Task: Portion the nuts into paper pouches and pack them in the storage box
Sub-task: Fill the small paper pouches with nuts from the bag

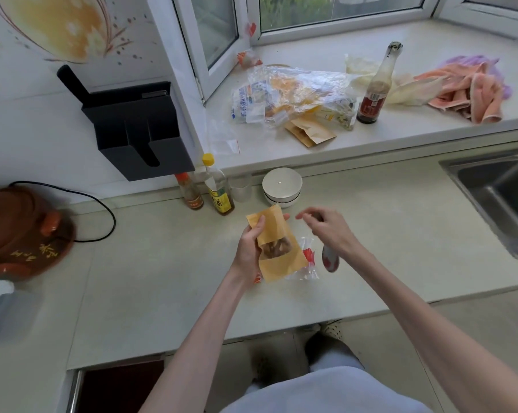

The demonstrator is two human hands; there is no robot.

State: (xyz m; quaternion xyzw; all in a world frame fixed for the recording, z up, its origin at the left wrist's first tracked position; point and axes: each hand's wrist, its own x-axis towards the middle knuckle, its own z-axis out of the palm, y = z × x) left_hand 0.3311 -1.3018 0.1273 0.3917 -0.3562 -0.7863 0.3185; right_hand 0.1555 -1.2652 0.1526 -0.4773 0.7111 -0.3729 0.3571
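My left hand (250, 247) grips a brown paper pouch (277, 242) upright above the counter; nuts show through its clear window. My right hand (326, 231) hovers just right of the pouch's top with fingers loosely curled, holding nothing that I can see. Under the pouch lies a clear plastic bag with red print (306, 260). A red and grey scoop-like object (330, 260) lies on the counter below my right wrist. More brown pouches (309, 131) lie on the window ledge beside a crumpled clear plastic bag (290, 95).
White stacked bowls (282, 186), a clear cup (241, 189) and two sauce bottles (219, 189) stand behind the pouch. A dark bottle (373, 93) and pink cloths (472, 90) are on the ledge. A steel sink (502, 198) is right; a brown clay pot (22, 231) is left.
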